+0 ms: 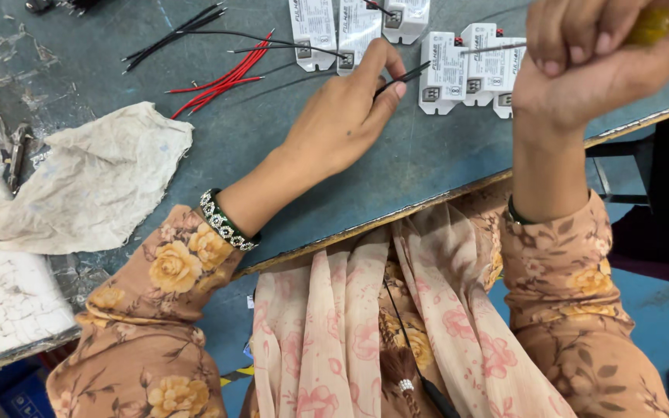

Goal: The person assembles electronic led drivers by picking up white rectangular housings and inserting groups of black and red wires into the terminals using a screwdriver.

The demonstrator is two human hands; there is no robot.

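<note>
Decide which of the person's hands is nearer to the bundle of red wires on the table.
Left. The left hand lies just right of the red wires, pinching a thin black wire. The right hand is raised at the far right, past the white driver boxes, gripping a yellow-handled tool.

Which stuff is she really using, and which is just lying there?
In use:
left hand pinching a black wire
right hand gripping a yellow-handled tool
white boxes

Lying about:
crumpled cloth
red wires
loose black wires
</note>
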